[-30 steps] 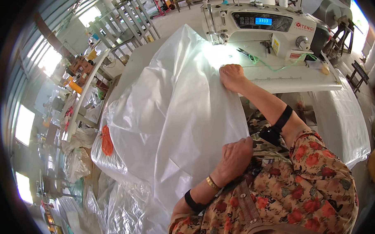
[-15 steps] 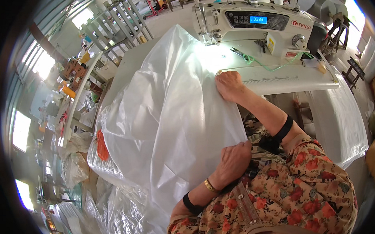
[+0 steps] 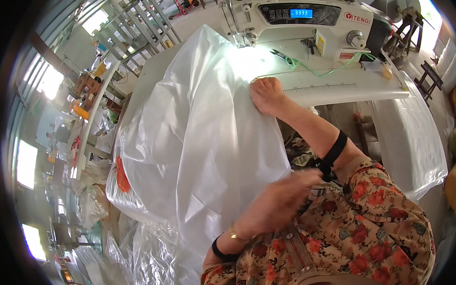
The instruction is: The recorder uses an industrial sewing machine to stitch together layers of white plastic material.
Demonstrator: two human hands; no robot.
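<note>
White sheeting (image 3: 223, 137) is gripped by the outstretched right hand (image 3: 267, 95); the left hand (image 3: 280, 201) is blurred, grip unclear.

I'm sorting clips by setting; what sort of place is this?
Probably a sewing workshop: an industrial-looking sewing machine, white sheeting spread beside it, and a measuring scale on the worktop.
</note>
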